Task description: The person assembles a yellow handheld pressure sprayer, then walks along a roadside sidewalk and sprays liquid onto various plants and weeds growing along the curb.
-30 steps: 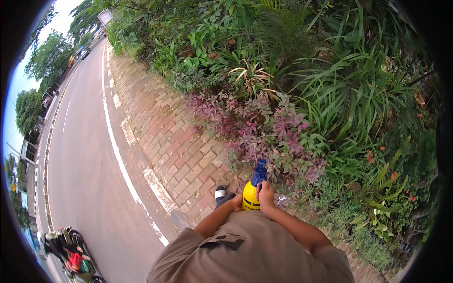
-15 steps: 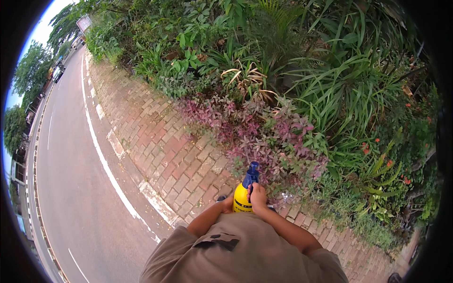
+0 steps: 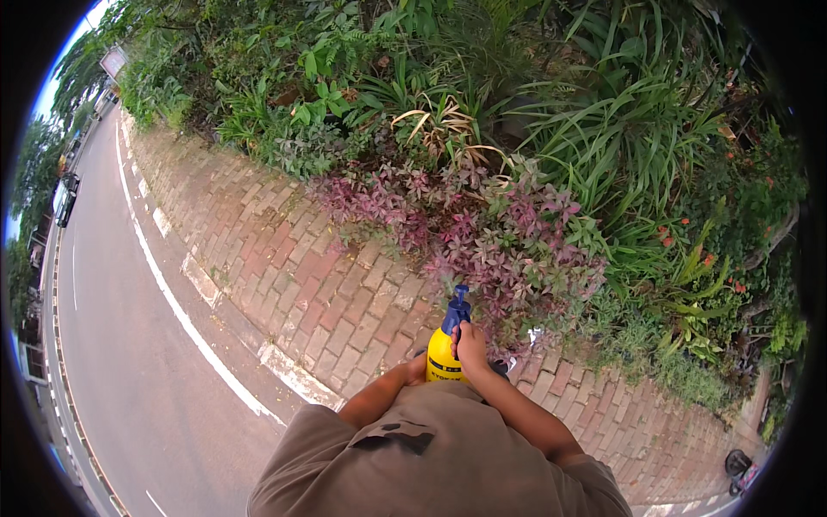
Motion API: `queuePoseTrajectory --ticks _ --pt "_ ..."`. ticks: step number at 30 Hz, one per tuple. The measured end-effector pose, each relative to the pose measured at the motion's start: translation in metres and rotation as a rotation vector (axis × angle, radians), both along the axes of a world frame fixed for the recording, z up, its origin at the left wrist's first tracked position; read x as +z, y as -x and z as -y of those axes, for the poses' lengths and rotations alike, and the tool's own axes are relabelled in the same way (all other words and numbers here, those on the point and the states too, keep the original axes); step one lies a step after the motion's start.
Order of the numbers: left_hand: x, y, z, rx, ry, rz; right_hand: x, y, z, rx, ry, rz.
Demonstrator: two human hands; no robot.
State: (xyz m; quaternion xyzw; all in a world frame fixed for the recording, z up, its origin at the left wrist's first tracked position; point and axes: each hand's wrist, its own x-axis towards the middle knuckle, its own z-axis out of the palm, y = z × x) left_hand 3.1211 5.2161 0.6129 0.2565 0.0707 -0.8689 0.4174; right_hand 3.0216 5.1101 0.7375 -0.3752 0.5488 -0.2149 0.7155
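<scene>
A yellow spray bottle (image 3: 438,351) with a dark blue head (image 3: 456,310) stands upright in front of my body, its nozzle pointing ahead at a low purple-leaved shrub (image 3: 508,226). Around the blue handle and trigger part, my right hand (image 3: 471,345) is closed. My left hand (image 3: 415,370) presses against the left side of the bottle's lower body, its fingers mostly hidden behind it. The bottle's base is out of sight behind my shirt.
Brick paving (image 3: 301,284) runs under me and along the planting. Left of it lie a pale kerb (image 3: 289,370) and a road (image 3: 164,362) with a vehicle (image 3: 65,198). Long-leaved green plants (image 3: 620,138) fill the far right. A dark bag-like object (image 3: 737,464) lies at lower right.
The view has shifted slightly, and the vehicle on the road has come nearer. More of the dark object at lower right now shows. Both hands keep their hold on the spray bottle.
</scene>
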Motion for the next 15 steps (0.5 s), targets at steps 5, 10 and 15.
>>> queuePoseTrajectory --ticks 5,10,15 --pt "0.007 -0.006 -0.002 -0.055 0.007 -0.005 -0.005 -0.01 -0.002 -0.016 0.01 -0.006" --pt "0.002 -0.008 0.004 -0.117 0.035 -0.077 0.001 -0.01 -0.001 -0.033 0.053 -0.05" --pt "-0.019 -0.002 0.007 -0.205 0.03 -0.056 0.005 -0.002 0.006 -0.046 0.027 -0.055"
